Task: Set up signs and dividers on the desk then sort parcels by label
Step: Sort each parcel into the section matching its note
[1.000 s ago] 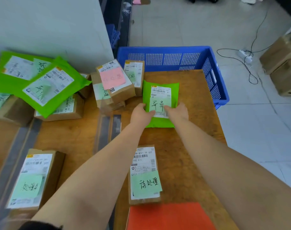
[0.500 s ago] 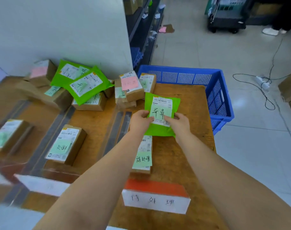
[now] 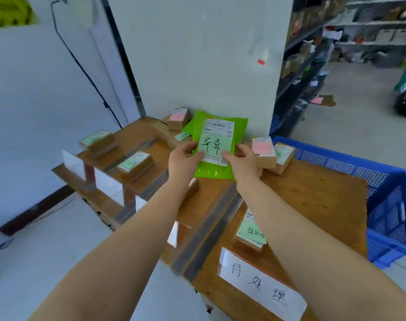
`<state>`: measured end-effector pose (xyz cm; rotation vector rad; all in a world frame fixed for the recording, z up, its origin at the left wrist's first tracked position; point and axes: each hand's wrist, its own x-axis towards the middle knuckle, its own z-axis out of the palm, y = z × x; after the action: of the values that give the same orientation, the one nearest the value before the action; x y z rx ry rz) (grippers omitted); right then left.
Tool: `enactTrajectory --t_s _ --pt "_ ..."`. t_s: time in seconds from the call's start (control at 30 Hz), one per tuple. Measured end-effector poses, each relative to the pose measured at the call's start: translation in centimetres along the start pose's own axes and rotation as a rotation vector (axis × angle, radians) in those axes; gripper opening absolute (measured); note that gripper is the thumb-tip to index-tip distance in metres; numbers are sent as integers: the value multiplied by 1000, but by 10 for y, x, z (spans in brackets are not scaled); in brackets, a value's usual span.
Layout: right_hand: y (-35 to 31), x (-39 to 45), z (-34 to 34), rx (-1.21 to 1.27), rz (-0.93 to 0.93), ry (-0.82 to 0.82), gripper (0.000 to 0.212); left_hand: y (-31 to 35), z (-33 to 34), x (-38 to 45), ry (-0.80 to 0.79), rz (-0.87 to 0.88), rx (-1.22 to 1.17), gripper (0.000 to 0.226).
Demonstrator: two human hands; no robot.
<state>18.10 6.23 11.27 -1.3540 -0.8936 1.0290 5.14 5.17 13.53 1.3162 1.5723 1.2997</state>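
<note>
Green mailer [image 3: 214, 148], handwritten label: raised over the desk [image 3: 313, 193], pinched at both lower edges by left hand [image 3: 183, 158] and right hand [image 3: 243, 162]. Probably light, soft, slippery film (best gripped at edges, not label).

- A white pillar [image 3: 197, 61] stands at the counter's far edge, and everything else is placed from it.
- A small red sticker [image 3: 261, 62] sits on the pillar's face near its right edge.
- Right of the pillar, blurred storage shelves [image 3: 317, 49] run back into the room, packed with goods too blurred to tell apart.
- Left of the pillar, a thin black cable [image 3: 81, 66] slants down the white wall.
- Far upper left of the pillar hangs a yellow-green sign [image 3: 10, 11].
- On the pale floor [image 3: 359, 107] right of the pillar lies a piece of brown cardboard [image 3: 327, 100] with a pink slip.
</note>
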Motion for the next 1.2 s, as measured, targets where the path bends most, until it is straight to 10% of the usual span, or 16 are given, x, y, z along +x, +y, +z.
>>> enactTrajectory --t_s 0.4,0.57,1.2 --pt "-16 -76 258 100 -26 -532 61 -36 -262 26 415 -19 -89 24" --pt "-17 -109 359 208 39 -624 65 -62 -370 53 439 -23 -153 59" --pt "48 -43 605 157 92 -551 40 -170 -533 249 241 -153 -186 58"
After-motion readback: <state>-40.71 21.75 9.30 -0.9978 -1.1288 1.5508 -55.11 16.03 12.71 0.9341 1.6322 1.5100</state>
